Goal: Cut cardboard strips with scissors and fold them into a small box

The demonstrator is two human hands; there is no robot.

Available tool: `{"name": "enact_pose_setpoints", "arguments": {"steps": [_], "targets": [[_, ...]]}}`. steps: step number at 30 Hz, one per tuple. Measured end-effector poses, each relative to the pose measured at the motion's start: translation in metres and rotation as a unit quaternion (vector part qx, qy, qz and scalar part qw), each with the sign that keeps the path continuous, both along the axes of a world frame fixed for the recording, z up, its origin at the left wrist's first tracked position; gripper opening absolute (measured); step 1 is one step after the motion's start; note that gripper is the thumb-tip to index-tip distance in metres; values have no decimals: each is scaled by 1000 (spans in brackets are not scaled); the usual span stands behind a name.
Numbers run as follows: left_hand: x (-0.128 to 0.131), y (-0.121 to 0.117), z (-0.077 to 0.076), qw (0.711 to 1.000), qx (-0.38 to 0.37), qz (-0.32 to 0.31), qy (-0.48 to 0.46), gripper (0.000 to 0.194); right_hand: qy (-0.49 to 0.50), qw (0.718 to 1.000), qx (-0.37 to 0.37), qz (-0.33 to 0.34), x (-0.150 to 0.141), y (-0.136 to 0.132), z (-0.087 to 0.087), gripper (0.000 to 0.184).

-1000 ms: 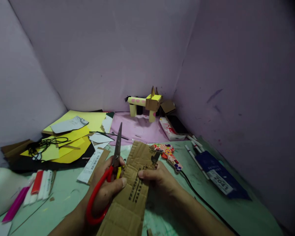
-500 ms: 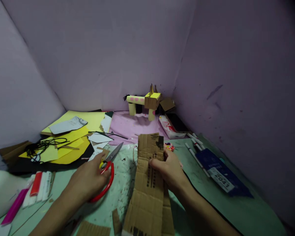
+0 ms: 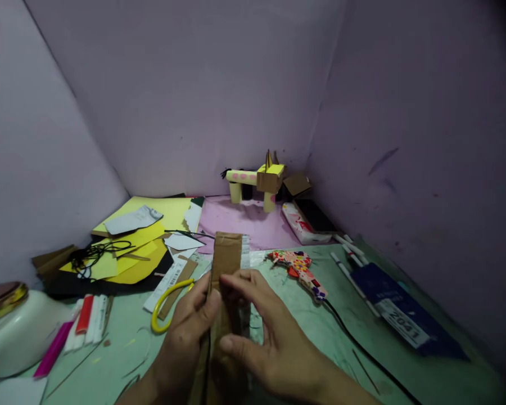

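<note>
Centre, above the green table (image 3: 320, 337): I have the cardboard strip (image 3: 228, 256) clamped in the left hand (image 3: 188, 332); the right hand (image 3: 274, 337) touches it with spread fingers, whether gripping I cannot tell. Left: yellow-handled scissors (image 3: 157, 315). Right: patterned glue gun (image 3: 299, 269).

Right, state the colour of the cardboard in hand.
The cardboard is brown, clearest in the head view.

Head-worn view, forward, down over table (image 3: 124, 320)
</note>
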State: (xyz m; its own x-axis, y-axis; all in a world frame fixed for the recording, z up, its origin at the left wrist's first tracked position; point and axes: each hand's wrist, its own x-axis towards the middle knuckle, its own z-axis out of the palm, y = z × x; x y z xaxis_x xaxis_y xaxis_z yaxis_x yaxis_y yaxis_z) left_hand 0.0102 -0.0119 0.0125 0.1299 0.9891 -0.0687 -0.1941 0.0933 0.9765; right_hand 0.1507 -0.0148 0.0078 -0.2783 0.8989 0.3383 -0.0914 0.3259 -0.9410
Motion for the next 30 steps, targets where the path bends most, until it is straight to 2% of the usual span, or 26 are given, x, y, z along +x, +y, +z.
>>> {"name": "enact_pose_setpoints", "arguments": {"steps": [3, 6, 9, 11, 13, 16, 18, 19, 21, 25, 27, 30], "targets": [[-4, 6, -4, 997, -63, 29, -35, 43, -1, 999, 34, -3, 3, 1, -9, 38], [-5, 9, -4, 995, -78, 10, -55, 35, -18, 999, 36, -16, 5, 5, -17, 27], [-3, 9, -4, 993, -93, 25, -65, 30, -25, 998, 40, -37, 6, 7, -20, 19], [-3, 9, -3, 992, -92, 48, -65, 27, -31, 996, 55, -62, 7, 8, -21, 16], [-3, 10, -3, 992, -93, 53, -74, 27, -31, 990, 67, -118, 9, 10, -22, 13], [-3, 10, -2, 988, -97, 13, -122, 33, 17, 971, 5, -239, 13, 15, -26, 8], [-3, 9, -2, 985, -97, -12, -142, 34, 80, 958, -89, -260, 15, 20, -29, 23], [-3, 8, -2, 985, -98, -19, -141, 33, 115, 954, -140, -239, 15, 22, -30, 31], [-1, 6, -2, 986, -103, -28, -130, 33, 186, 946, -217, -155, 12, 26, -31, 38], [3, 2, -7, 983, -115, -42, -134, 35, 297, 914, -277, 2, 1, 24, -29, 37], [6, 1, -11, 982, -117, -43, -143, 35, 318, 901, -294, 22, -4, 21, -29, 37], [8, 0, -17, 977, -118, -36, -172, 36, 317, 893, -318, 0, -9, 16, -31, 37]]}}
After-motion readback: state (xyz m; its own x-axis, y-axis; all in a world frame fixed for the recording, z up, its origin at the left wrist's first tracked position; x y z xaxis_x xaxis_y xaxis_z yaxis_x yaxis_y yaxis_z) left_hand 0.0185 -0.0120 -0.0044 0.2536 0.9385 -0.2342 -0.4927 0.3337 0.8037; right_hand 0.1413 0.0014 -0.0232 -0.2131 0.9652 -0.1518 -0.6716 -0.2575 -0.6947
